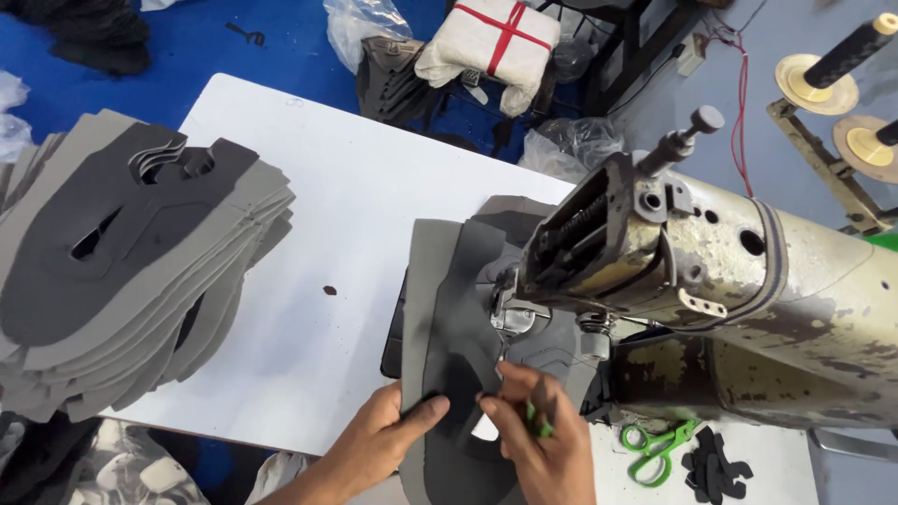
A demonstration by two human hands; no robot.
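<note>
A tall stack of grey cut fabric pieces is lying fanned across the left end of a white table, with a crumpled clear plastic bag sitting beyond the table's far edge on the blue floor. Just right of that bag, a white cloth bundle, squarish and tied crosswise with red tape, is resting beside dark material. Near the table's front edge, the left hand is pressing flat, thumb on top, on a grey fabric piece that is running under the needle of a worn, rust-flecked sewing machine. The right hand is pinching the same piece just below the needle, while something small and green is showing between its fingers. Green-handled scissors are lying right of the hands, beside small black cut scraps.
</note>
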